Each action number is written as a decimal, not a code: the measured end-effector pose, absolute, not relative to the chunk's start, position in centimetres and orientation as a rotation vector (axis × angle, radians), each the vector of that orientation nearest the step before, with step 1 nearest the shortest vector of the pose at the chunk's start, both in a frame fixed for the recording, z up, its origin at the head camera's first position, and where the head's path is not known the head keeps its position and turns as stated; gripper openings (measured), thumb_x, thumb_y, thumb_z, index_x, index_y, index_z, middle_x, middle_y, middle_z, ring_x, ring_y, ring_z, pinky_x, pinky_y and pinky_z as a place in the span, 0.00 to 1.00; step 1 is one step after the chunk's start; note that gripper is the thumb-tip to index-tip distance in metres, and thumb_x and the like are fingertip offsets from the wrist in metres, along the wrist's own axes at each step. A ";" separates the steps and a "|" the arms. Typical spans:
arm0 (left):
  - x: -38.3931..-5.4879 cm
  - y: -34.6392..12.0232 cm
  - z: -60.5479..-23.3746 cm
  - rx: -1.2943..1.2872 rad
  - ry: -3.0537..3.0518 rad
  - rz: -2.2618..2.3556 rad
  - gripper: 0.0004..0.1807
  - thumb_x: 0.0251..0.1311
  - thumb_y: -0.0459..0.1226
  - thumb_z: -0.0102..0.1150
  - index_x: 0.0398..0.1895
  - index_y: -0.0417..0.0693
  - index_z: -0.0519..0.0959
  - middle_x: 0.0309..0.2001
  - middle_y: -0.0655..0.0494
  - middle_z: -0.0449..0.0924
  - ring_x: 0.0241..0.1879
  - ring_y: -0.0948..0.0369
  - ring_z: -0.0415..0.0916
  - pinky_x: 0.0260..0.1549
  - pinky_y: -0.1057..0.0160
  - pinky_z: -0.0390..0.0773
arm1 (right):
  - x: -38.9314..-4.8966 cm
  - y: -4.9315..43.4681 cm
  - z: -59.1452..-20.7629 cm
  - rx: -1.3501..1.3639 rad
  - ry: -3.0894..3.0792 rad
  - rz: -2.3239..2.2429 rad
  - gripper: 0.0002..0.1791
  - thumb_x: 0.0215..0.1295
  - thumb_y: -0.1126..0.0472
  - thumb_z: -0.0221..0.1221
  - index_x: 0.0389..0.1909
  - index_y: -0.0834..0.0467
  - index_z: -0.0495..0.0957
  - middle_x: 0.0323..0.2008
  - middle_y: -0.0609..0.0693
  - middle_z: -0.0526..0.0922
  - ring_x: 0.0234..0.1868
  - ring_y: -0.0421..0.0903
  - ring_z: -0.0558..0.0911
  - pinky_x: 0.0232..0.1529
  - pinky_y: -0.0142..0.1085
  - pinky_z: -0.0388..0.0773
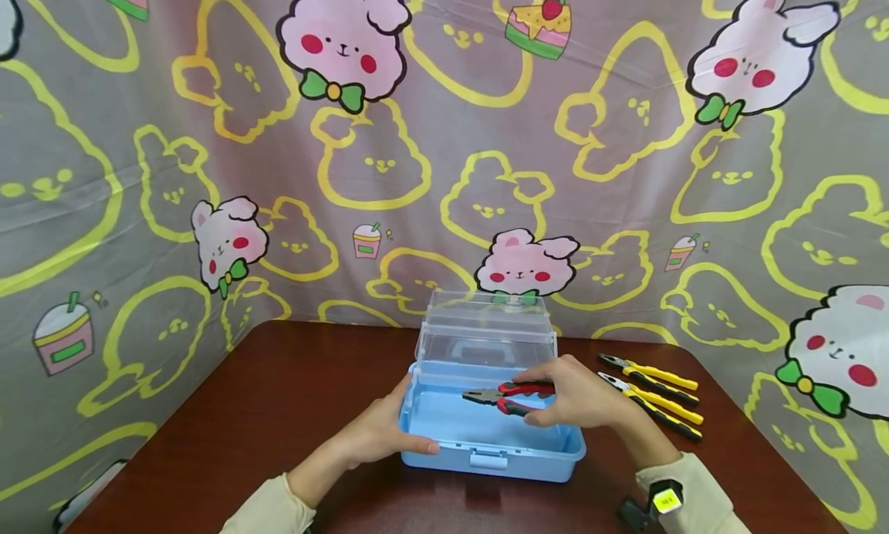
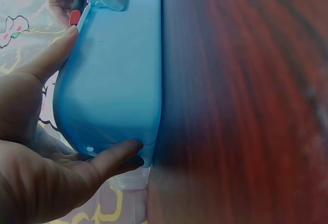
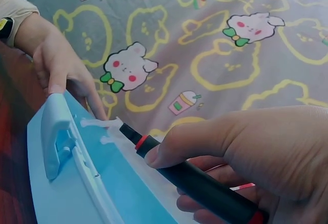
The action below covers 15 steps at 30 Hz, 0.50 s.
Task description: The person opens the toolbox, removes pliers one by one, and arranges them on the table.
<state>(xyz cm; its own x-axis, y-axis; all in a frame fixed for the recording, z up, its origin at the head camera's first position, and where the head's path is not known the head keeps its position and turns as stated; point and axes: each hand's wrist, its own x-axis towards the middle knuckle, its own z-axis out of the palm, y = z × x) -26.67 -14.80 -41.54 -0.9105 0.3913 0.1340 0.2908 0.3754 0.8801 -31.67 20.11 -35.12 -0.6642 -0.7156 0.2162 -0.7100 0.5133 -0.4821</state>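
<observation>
A light blue toolbox point(image 1: 458, 455) stands on the table with its clear lid point(image 1: 486, 326) raised at the back. My right hand point(image 1: 579, 395) grips red-and-black pliers point(image 1: 489, 396) by the handles, above the box's interior, jaws towards the left. In the right wrist view the thumb lies along one handle of the pliers point(image 3: 195, 180). My left hand point(image 1: 382, 430) rests on the box's left end, thumb at the front rim. The left wrist view shows the fingers of that hand point(image 2: 56, 172) against the box's end wall point(image 2: 113, 80).
Two yellow-and-black pliers lie side by side on the table right of the box: the rear pliers point(image 1: 660, 373) and the front pliers point(image 1: 660, 407). A latch point(image 1: 488, 461) sticks out from the box's front. A patterned cloth point(image 1: 417, 171) hangs behind the brown table point(image 1: 292, 395).
</observation>
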 end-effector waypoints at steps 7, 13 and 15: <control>-26.6 -14.9 -41.5 0.628 2.497 1.592 0.71 0.48 0.50 0.83 0.85 0.48 0.41 0.69 0.36 0.68 0.58 0.45 0.75 0.55 0.45 0.74 | -31.5 21.0 -34.3 -1.282 2.787 -0.838 0.29 0.54 0.51 0.77 0.57 0.56 0.86 0.23 0.38 0.77 0.22 0.38 0.70 0.21 0.33 0.66; -26.7 -14.8 -41.5 0.621 2.514 1.581 0.71 0.47 0.51 0.83 0.85 0.47 0.42 0.69 0.37 0.68 0.59 0.45 0.74 0.56 0.45 0.74 | -31.1 21.9 -33.5 -1.210 2.857 -0.879 0.29 0.54 0.51 0.77 0.57 0.55 0.86 0.15 0.40 0.65 0.13 0.37 0.61 0.16 0.35 0.61; -26.6 -14.8 -41.6 0.611 2.516 1.578 0.71 0.47 0.51 0.84 0.85 0.47 0.42 0.69 0.37 0.69 0.59 0.45 0.74 0.56 0.45 0.74 | -30.9 22.2 -33.4 -1.189 2.859 -0.904 0.30 0.55 0.52 0.77 0.58 0.56 0.85 0.14 0.41 0.62 0.11 0.37 0.59 0.15 0.35 0.60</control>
